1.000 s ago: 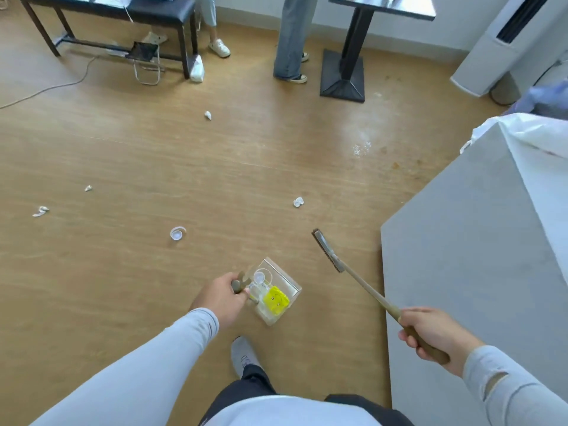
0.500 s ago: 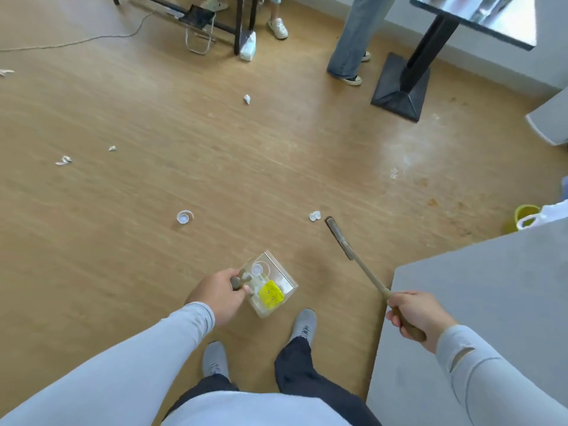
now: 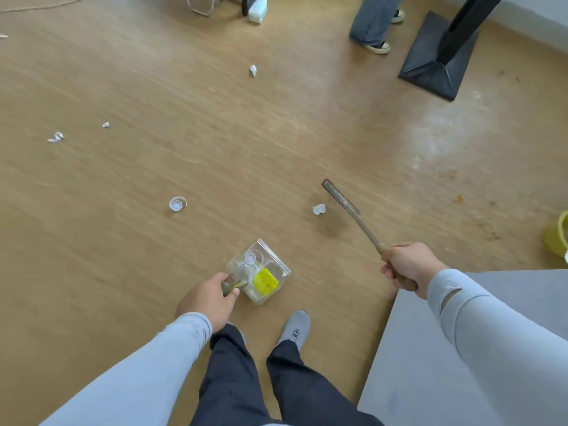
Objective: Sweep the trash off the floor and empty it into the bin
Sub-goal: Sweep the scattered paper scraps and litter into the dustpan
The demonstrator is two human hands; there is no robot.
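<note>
Small broom (image 3: 353,212) ran on a diagonal, head pointing up-left over the wooden floor (image 3: 215,149), handle slanting back down-right into the right hand (image 3: 405,267), which was clenched around its end. Crumpled white scrap (image 3: 318,209) lay just beside the head, on its left. Clear dustpan (image 3: 259,270) sat low near the feet, mouth facing up-right, a yellow piece (image 3: 265,281) and a white cap inside; left hand (image 3: 207,299) gripped its handle. Bottle cap (image 3: 177,204) lay well left. More scraps (image 3: 56,137) farther off. Grey surface (image 3: 430,364) at lower right.
</note>
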